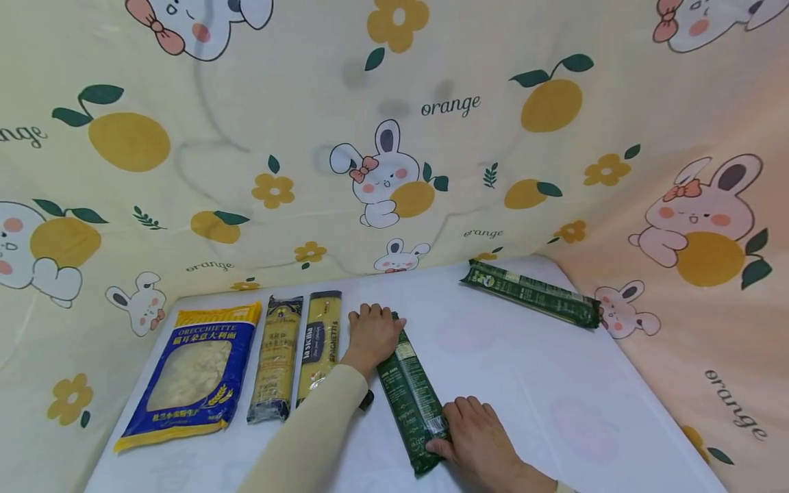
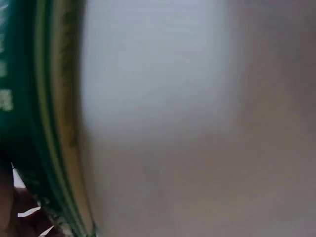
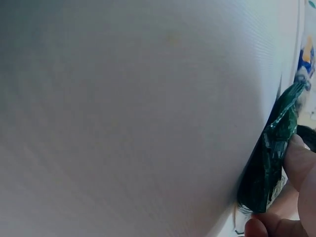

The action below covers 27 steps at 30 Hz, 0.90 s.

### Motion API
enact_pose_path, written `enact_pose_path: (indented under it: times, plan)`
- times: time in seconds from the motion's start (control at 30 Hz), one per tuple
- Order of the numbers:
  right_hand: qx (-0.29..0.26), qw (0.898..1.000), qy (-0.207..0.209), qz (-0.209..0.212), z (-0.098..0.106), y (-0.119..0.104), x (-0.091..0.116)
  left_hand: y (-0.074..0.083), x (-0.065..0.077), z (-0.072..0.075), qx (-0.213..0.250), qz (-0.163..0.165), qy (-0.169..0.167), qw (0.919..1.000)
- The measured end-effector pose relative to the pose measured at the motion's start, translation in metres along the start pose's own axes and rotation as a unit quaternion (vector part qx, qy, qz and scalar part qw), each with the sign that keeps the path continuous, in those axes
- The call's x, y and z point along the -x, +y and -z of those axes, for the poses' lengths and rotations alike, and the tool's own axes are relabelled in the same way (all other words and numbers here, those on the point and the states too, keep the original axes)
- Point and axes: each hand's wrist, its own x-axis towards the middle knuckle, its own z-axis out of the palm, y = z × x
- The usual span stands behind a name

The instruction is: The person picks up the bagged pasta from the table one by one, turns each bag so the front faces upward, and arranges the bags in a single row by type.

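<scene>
A long green pasta packet (image 1: 411,394) lies slanted on the white tabletop, between both hands. At its far end my left hand (image 1: 372,334) grips it, the fingers over the top. My right hand (image 1: 479,438) holds the near end, thumb on the upper face and fingers along the right side. In the left wrist view the green packet (image 2: 24,98) runs down the left edge, blurred, with dark fingers at the lower corner. The right wrist view has the crinkled end of the packet (image 3: 269,158) between thumb (image 3: 297,158) and fingers.
Left of the hands lie a blue-yellow orecchiette bag (image 1: 191,373), a yellowish pasta packet (image 1: 275,363) and a spaghetti packet (image 1: 322,335), partly behind the left sleeve. Another green packet (image 1: 533,294) lies at the back right. A printed cloth (image 1: 296,144) rises behind the table.
</scene>
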Motion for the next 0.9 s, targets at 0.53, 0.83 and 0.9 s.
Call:
enact_pose_path:
  times: [0.53,0.83,0.9]
  plan:
    - [-0.065,0.996,-0.037,-0.051,0.004,-0.003,-0.005,-0.007,0.005,0.0,0.008,-0.053,0.18,0.9822]
    - [-0.067,0.994,-0.004,-0.082,0.003,-0.004,-0.02,-0.019,0.006,0.032,0.02,-0.104,0.296,0.9492]
    - [-0.078,0.992,-0.017,-0.095,0.003,-0.004,-0.025,-0.021,0.006,0.038,0.019,-0.115,0.315,0.942]
